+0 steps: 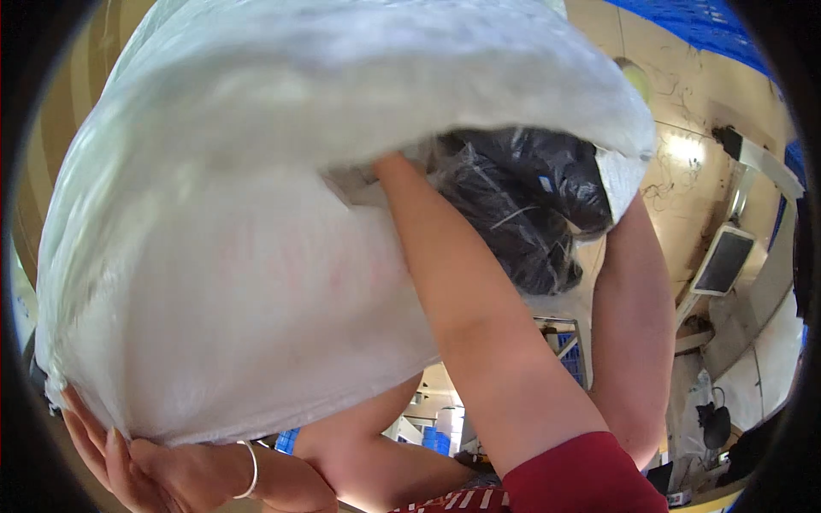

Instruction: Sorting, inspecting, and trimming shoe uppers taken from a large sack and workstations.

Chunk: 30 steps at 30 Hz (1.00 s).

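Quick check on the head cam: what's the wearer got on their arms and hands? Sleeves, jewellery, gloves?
No gloves: the left hand is bare, and the forearms are bare too. A thin silver bangle circles the left wrist. A short red sleeve covers the upper arm at the lower edge, with red-and-white striped fabric beside it. The right hand is hidden inside the white sack.

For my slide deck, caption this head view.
Left hand grips large white woven sack; another arm reaches into black plastic-wrapped bundles.

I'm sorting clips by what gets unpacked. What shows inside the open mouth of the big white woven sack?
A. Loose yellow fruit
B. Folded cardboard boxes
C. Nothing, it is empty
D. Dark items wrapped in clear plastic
D: dark plastic-wrapped bundles show in the mouth of the white sack, where one forearm reaches in.
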Each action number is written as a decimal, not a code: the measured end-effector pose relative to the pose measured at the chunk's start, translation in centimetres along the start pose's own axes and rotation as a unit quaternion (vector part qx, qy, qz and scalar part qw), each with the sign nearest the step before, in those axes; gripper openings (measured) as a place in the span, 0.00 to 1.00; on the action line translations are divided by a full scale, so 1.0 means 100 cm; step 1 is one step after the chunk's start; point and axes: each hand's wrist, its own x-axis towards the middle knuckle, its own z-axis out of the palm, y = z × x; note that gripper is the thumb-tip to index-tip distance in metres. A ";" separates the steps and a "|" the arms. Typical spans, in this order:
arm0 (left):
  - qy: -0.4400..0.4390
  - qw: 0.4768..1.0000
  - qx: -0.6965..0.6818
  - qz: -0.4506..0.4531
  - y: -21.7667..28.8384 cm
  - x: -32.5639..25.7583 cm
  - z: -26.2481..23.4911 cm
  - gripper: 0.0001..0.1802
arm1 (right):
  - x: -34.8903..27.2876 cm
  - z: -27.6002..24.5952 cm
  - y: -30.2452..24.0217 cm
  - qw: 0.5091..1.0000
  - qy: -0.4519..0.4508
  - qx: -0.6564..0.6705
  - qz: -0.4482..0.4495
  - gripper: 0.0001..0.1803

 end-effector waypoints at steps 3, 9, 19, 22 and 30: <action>-0.011 0.999 -0.021 -0.040 -0.009 -0.030 0.016 0.11 | -0.028 -0.024 0.056 0.995 0.019 0.094 0.003 0.39; -0.025 0.997 -0.062 -0.039 -0.010 -0.009 0.003 0.10 | -0.098 -0.096 0.057 0.950 0.019 0.311 -0.024 0.29; -0.173 0.974 -0.018 -0.142 0.013 0.007 0.022 0.25 | -0.229 -0.279 -0.070 0.910 -0.038 0.410 -0.050 0.21; -0.162 0.971 -0.021 -0.174 0.027 0.022 0.015 0.21 | -0.276 -0.333 -0.101 0.914 -0.065 0.392 -0.082 0.25; -0.204 0.825 -0.408 -0.332 0.111 0.017 0.030 0.25 | -0.360 -0.455 -0.097 0.746 -0.101 0.648 -0.114 0.35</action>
